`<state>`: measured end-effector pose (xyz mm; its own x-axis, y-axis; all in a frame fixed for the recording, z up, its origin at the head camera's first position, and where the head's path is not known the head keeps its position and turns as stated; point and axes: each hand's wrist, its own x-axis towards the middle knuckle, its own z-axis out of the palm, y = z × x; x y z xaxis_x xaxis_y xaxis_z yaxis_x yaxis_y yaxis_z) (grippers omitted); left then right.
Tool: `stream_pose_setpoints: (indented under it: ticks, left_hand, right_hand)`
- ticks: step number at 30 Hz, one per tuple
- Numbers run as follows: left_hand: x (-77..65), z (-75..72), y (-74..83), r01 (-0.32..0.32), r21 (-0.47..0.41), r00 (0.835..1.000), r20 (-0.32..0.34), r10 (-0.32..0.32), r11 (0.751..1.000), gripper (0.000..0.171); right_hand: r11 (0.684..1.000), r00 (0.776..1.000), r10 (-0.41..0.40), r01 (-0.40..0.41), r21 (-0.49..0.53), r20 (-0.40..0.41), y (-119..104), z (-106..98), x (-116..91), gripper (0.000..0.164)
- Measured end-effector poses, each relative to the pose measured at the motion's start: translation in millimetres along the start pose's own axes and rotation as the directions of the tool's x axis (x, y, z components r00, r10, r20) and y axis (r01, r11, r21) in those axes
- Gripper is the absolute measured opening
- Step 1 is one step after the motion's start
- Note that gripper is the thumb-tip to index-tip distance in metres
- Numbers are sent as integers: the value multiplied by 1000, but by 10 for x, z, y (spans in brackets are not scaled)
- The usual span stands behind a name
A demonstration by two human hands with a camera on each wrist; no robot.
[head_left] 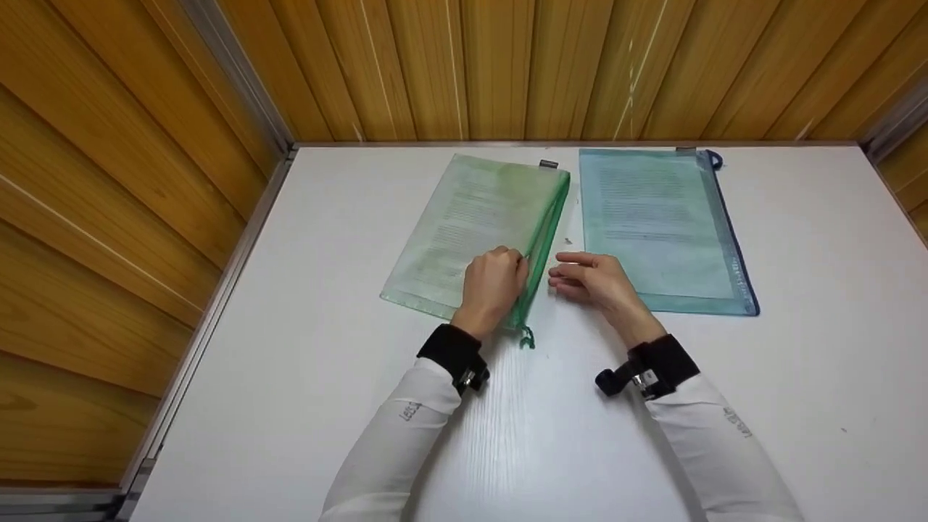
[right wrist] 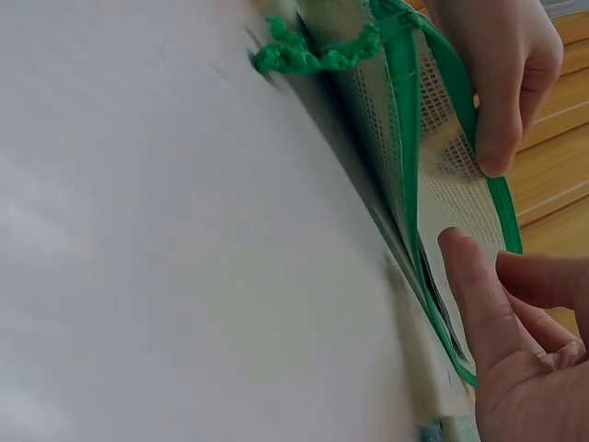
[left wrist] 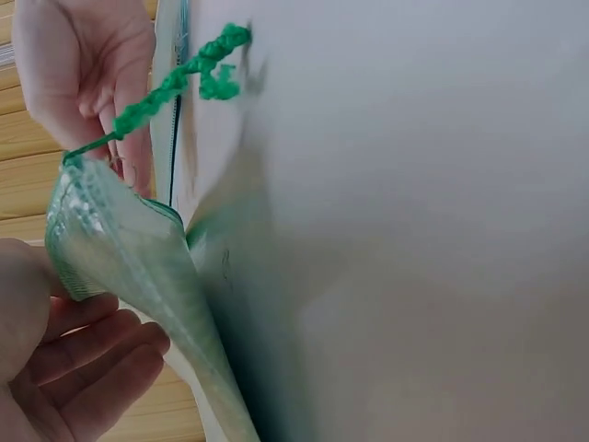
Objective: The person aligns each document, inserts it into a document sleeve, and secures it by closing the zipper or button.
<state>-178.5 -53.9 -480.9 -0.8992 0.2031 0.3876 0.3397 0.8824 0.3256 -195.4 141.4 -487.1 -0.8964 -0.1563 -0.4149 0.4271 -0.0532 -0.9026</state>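
Note:
A green mesh zip pouch (head_left: 464, 217) lies slanted on the white table, a printed sheet showing through it. My left hand (head_left: 493, 286) pinches the upper edge (right wrist: 502, 207) of its long zip side, lifting it so the mouth gapes. From the near corner dangles a knotted green cord (left wrist: 175, 87). Just right of that mouth is my right hand (head_left: 598, 286), fingers extended and holding nothing. In the right wrist view, its index fingertip (right wrist: 456, 241) is close to the opening; whether it touches the edge I cannot tell.
A blue zip pouch (head_left: 652, 217) with a printed sheet inside lies flat to the right, partly behind the right hand. Wood-slat walls (head_left: 493, 72) stand at the table's back and left. Bare white tabletop (head_left: 290, 348) spreads out at the left.

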Motion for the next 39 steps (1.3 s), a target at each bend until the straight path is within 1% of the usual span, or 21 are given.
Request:
stream_pose_setpoints:
  ticks: [3, 7, 10, 12, 13, 15, 19, 22, 24, 29, 32, 35, 39]
  left_hand:
    - [11, 3, -15, -6, 13, 1000, 15, 5, 1000, 27]
    - [-7, 15, -30, -25, 45, 999, 33, 24, 999, 25]
    - [-17, 22, -32, -26, 64, 997, 74, 22, 998, 25]
    - [-20, 23, -29, -21, 77, 993, 120, 11, 997, 25]
    - [-22, 21, -27, -18, 80, 988, 153, 6, 997, 24]
    - [-27, 15, -22, -20, 88, 974, 225, 0, 996, 25]
    - [-43, -2, -22, -38, 86, 932, 361, 4, 996, 30]
    - [-60, -12, -32, -45, 90, 904, 427, 2, 995, 34]
    - [-74, -6, -41, -45, 97, 893, 450, -4, 994, 37]
    - [-103, -12, -44, -56, 109, 883, 469, -2, 992, 41]
    - [-120, -84, -44, -83, 108, 868, 497, 18, 991, 42]
    - [-142, -177, -62, -130, 109, 854, 518, 55, 986, 40]
    - [-177, -294, -113, -184, 102, 855, 507, 108, 978, 33]
  right_hand:
    - [1000, 1000, -16, 16, -9, -16, -22, -133, -45, 56]
    - [999, 998, -36, 35, -20, -56, -56, -277, -128, 57]
    - [998, 995, -56, 55, -10, -87, -78, -348, -182, 58]
    - [998, 993, -68, 69, 5, -99, -82, -377, -202, 58]
    - [997, 992, -73, 74, 6, -103, -80, -386, -209, 58]
    - [997, 991, -76, 77, 4, -109, -67, -399, -220, 57]
    - [998, 992, -66, 67, 2, -109, -21, -429, -233, 57]
    - [997, 992, -71, 71, -1, -106, 3, -460, -242, 57]
    - [997, 992, -79, 79, -4, -102, 9, -483, -253, 57]
    - [995, 990, -100, 98, -15, -101, -11, -538, -310, 58]
    - [994, 988, -105, 103, -25, -110, -2, -567, -333, 57]
    - [995, 988, -101, 98, -30, -115, 24, -594, -333, 57]
    - [994, 988, -105, 101, -41, -110, 44, -608, -320, 56]
